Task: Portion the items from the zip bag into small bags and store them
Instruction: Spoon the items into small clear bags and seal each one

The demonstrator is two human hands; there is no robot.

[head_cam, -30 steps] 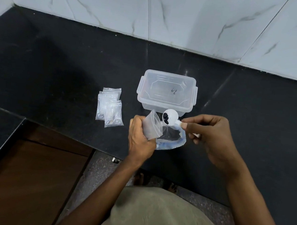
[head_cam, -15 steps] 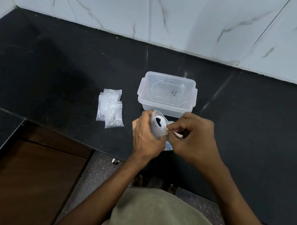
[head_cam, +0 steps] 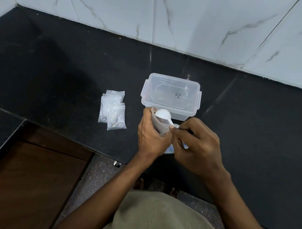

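1. Filling step in hand. Left hand [head_cam: 151, 134] grips a small bag [head_cam: 159, 123], mouth tipped up.
2. Right hand [head_cam: 196, 145] pinches the scoop [head_cam: 162, 113] by its handle; bowl sits at the bag's mouth, looking empty.
3. Zip bag [head_cam: 171, 149] lies on the counter [head_cam: 254, 122] under the hands, mostly hidden.
4. Filled bags [head_cam: 113, 109] lie left of the tub [head_cam: 170, 96].
5. Next, likely: withdraw scoop, seal bag, without spilling.

Black countertop [head_cam: 60, 67], marble wall tiles [head_cam: 207, 25], brown cabinet [head_cam: 23, 185].
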